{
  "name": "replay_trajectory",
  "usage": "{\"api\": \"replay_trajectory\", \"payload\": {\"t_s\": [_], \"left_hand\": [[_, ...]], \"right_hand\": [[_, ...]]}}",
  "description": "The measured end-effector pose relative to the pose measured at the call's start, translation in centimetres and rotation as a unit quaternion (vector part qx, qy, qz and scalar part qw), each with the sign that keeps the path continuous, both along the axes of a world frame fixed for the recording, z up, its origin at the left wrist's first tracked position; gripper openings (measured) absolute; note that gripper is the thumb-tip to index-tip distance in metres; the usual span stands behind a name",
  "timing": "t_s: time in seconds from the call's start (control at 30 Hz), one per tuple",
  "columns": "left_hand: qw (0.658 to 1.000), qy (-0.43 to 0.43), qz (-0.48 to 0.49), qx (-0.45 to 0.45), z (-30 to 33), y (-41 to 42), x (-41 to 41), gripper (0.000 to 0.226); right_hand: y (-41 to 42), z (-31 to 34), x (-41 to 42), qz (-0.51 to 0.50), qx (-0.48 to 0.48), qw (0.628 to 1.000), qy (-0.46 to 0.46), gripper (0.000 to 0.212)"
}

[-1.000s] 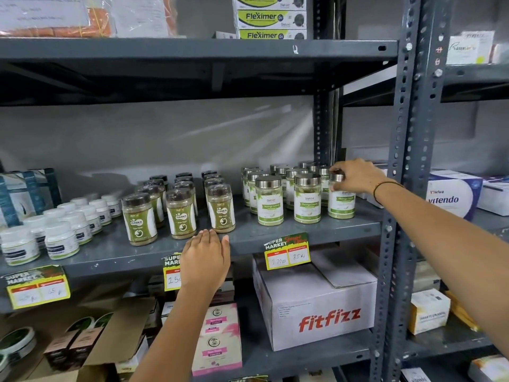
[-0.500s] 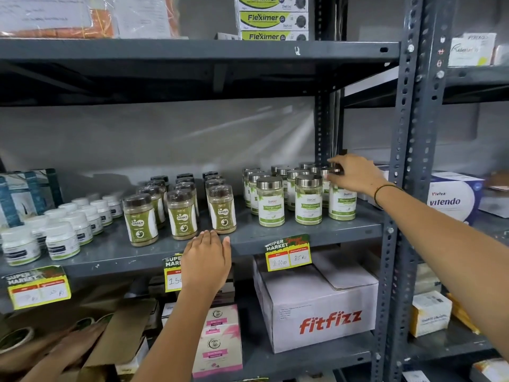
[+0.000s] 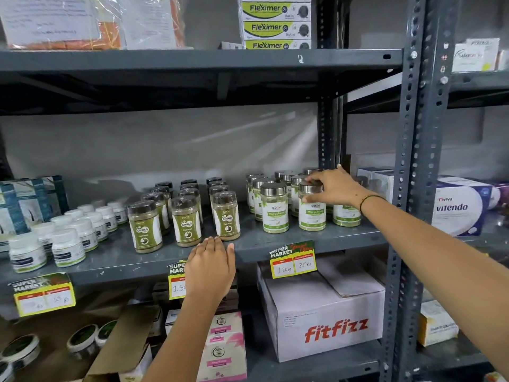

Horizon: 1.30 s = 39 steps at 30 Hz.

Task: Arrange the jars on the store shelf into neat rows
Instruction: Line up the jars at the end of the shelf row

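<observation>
Silver-lidded jars with green and white labels [image 3: 274,209] stand in rows at the right of the grey metal shelf [image 3: 352,237]. My right hand [image 3: 334,187] grips the lid of the middle front jar [image 3: 312,216], thumb on its side and fingers on top. Another jar of this kind [image 3: 346,216] sits to its right, partly behind my wrist. Brown-lidded jars [image 3: 186,221] form three rows at the shelf's middle. Small white jars [image 3: 67,246] line up at the left. My left hand [image 3: 210,267] rests flat on the shelf's front edge, holding nothing.
A perforated steel post [image 3: 413,188] rises just right of my right forearm. A white fitfizz carton [image 3: 325,315] sits on the shelf below. Yellow price tags [image 3: 293,261] hang from the shelf edge. A Vitendo box [image 3: 460,208] is in the neighbouring bay; blue boxes [image 3: 30,202] stand far left.
My right hand has moved left from the rightmost front silver-lidded jar to the lid of the middle front one. My left hand has stayed on the shelf edge.
</observation>
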<state>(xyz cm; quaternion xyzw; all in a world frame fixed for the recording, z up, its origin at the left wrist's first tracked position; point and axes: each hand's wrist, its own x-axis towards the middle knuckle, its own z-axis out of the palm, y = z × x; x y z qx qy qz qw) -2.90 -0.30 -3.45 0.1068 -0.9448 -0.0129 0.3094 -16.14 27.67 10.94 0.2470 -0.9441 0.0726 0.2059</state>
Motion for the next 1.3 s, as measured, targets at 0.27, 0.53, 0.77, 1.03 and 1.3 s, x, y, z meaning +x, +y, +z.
{"api": "replay_trajectory", "payload": {"t_s": [0.27,0.53,0.77,1.03,1.3], "left_hand": [[1.0,0.006,0.0,0.001,0.0,0.0,0.1,0.065],[1.0,0.012,0.001,0.0,0.1,0.0,0.1,0.064],[1.0,-0.003,-0.007,0.012,0.6,0.0,0.2,0.063],[1.0,0.008,-0.011,-0.005,1.1,-0.3,0.6,0.061],[1.0,0.022,-0.008,-0.007,0.6,-0.2,0.3,0.066]], "right_hand": [[-0.5,0.0,0.2,-0.009,-0.023,0.999,0.045,0.087],[-9.7,1.1,4.4,0.156,-0.109,0.976,0.108,0.068],[-16.8,-0.8,4.6,0.184,-0.006,0.983,-0.019,0.079],[-17.5,-1.7,3.6,0.183,-0.057,0.98,-0.058,0.07],[-17.6,-1.9,3.2,0.191,-0.077,0.977,-0.051,0.072]]}}
